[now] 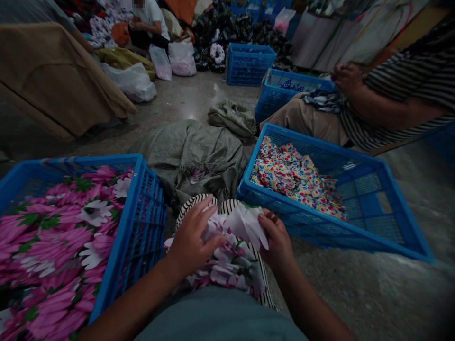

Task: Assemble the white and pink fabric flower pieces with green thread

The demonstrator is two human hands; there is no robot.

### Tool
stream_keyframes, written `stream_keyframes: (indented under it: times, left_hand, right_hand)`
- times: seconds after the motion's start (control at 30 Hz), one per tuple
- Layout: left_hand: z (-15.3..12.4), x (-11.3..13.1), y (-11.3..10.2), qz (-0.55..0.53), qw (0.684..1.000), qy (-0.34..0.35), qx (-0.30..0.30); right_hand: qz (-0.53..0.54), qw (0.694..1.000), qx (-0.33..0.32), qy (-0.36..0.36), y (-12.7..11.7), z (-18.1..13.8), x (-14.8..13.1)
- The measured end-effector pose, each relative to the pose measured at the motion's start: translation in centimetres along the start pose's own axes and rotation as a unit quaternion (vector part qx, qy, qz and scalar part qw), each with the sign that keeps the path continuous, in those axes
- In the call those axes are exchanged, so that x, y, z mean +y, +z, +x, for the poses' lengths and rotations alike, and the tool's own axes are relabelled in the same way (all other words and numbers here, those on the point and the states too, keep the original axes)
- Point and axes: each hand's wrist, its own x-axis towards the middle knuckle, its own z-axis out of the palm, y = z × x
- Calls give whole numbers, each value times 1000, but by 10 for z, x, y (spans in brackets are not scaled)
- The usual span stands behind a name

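Note:
In the head view, my right hand (pixel 279 239) pinches the edge of a white fabric flower piece (pixel 247 225) with a bit of green at its top. My left hand (pixel 194 237) is beside it on the left, fingers apart and thumb stretched toward the piece; whether its fingertips touch the cloth is hard to tell. Below both hands, a heap of similar white, pink and green fabric flower pieces (pixel 231 272) lies on my lap, over a black-and-white striped cloth (pixel 265 284).
At left stands a blue crate (pixel 142 203) full of pink and white fabric flowers (pixel 64 237). Another blue crate (pixel 377 189) at right holds colourful dotted cloth pieces (pixel 291 175). Grey-green sacks (pixel 192 147) lie ahead. A person in stripes (pixel 398 90) sits at right; another (pixel 151 21) sits farther back.

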Motion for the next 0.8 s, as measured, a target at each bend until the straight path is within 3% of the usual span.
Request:
stream_keyframes:
  times: [0.07,0.13,0.2,0.3,0.4,0.47,0.6,0.8]
  left_hand:
    - [3,10,3,-79,994,41,-65]
    - [5,21,13,-206,973,-9,-103]
    - [8,27,24,-339,929,-141,-44]
    - [13,27,35,-475,826,-297,69]
    - [18,26,35,-575,724,-371,85]
    - [19,27,32,-612,684,-387,83]
    - [18,29,27,-621,681,-377,99]
    - [16,31,25,-560,728,-390,60]
  right_hand:
    - [13,1000,-13,24,7,-2,0]
    - [5,998,-40,38,13,-5,0]
    - [-20,996,-76,33,13,-6,-1]
    - [-54,995,-84,-9,5,-1,-5]
    - [-80,995,-40,-52,-3,6,-4]
    - [-114,990,-66,-42,-4,8,0]
    - [-165,981,-104,-13,-2,7,6]
    - [-235,958,-154,-50,1,4,1]
